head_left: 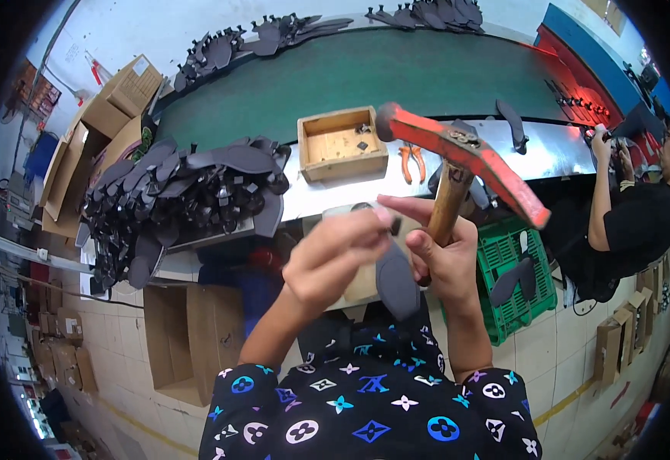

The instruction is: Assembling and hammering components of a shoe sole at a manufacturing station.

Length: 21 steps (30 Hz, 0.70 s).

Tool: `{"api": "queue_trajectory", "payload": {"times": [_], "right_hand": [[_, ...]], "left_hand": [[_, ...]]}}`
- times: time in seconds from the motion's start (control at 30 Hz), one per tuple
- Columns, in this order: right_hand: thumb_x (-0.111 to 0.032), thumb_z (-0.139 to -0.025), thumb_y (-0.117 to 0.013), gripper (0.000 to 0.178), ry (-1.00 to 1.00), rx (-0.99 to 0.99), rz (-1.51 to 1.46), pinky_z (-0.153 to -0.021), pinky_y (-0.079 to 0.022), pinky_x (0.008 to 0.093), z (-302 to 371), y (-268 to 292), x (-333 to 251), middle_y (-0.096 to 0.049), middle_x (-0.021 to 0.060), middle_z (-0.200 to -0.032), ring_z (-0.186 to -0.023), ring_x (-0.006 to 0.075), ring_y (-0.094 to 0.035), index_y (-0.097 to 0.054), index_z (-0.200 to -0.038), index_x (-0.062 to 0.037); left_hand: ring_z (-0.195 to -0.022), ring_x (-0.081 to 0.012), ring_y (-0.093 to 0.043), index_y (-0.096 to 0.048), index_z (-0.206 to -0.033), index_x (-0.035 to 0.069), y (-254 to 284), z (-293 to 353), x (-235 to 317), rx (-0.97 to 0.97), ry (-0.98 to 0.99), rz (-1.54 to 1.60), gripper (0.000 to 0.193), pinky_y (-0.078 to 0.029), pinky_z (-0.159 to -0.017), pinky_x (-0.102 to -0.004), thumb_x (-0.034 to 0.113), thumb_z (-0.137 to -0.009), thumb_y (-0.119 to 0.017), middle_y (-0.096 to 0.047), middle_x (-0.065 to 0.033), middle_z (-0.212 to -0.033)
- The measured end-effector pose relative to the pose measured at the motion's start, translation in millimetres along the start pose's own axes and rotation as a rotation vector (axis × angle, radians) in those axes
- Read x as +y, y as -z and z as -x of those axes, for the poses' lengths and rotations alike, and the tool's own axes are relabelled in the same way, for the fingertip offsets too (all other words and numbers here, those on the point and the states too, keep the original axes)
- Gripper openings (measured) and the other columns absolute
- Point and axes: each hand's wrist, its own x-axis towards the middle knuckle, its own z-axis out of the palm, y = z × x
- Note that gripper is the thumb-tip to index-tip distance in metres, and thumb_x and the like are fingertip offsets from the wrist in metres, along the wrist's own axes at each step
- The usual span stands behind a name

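My right hand (453, 264) is wrapped round the wooden handle of a hammer (448, 203), its worn orange-red head raised above the bench edge. Slightly blurred, my left hand (339, 257) has its fingers pinched together, with a small dark piece at the fingertips that I cannot make out. Just below the hands, a dark grey shoe sole (398, 285) lies against a pale work block, partly hidden by my fingers. Beyond them stands a shallow wooden box (342, 169) with a few small dark parts in it. Orange-handled pliers (411, 162) lie beside the box.
Dark soles with heels (189, 184) are heaped at the left; more line the far side of the green conveyor belt (335, 73). A green crate (530, 307) holding soles stands at right, near a co-worker (626, 199). Cardboard boxes (216, 345) are at left.
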Motion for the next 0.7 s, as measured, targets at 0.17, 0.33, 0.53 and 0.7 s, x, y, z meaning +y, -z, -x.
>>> {"api": "queue_trajectory", "payload": {"times": [0.17,0.33,0.53,0.7], "right_hand": [[-0.014,-0.092,-0.069,0.022,-0.03,-0.056,-0.14,-0.042,-0.033,0.017,23.0,-21.4,-9.3,-0.07,0.0039,-0.079,-0.048,0.0009,-0.045,-0.07,-0.108,0.0004],[-0.011,-0.09,-0.071,0.02,-0.006,0.0,-0.17,-0.043,-0.035,0.0167,33.2,-27.3,-6.1,-0.072,0.01,-0.096,-0.051,0.0019,-0.049,-0.068,-0.106,0.0023],[-0.006,-0.089,-0.071,0.021,-0.065,-0.035,-0.218,-0.043,-0.035,0.0168,43.1,-21.4,3.3,-0.071,0.0101,-0.098,-0.051,0.002,-0.05,-0.066,-0.107,0.0038],[-0.003,-0.088,-0.071,0.022,-0.136,0.021,-0.166,-0.042,-0.035,0.0169,47.1,-23.2,-1.2,-0.071,0.0114,-0.099,-0.051,0.0022,-0.05,-0.065,-0.107,0.0044]], "left_hand": [[-0.099,-0.028,-0.068,-0.067,-0.094,-0.004,9.0,17.3,22.9,0.049,0.146,0.127,0.023,-0.057,-0.083,-0.0335,-0.004,-0.074,-0.077,-0.067,-0.0176,-0.113],[-0.095,-0.0276,-0.07,-0.066,-0.099,-0.001,5.9,24.9,27.9,0.168,0.326,0.299,0.026,-0.059,-0.077,-0.0331,-0.006,-0.076,-0.077,-0.07,-0.0148,-0.101],[-0.097,-0.0299,-0.069,-0.072,-0.099,-0.002,10.4,32.9,27.1,0.102,0.105,0.141,0.029,-0.059,-0.079,-0.0333,-0.007,-0.071,-0.076,-0.07,-0.0133,-0.1],[-0.104,-0.0294,-0.066,-0.072,-0.1,0.0,12.5,32.9,25.9,-0.015,0.076,0.216,0.03,-0.057,-0.086,-0.0354,-0.006,-0.07,-0.076,-0.068,-0.013,-0.11]]}}
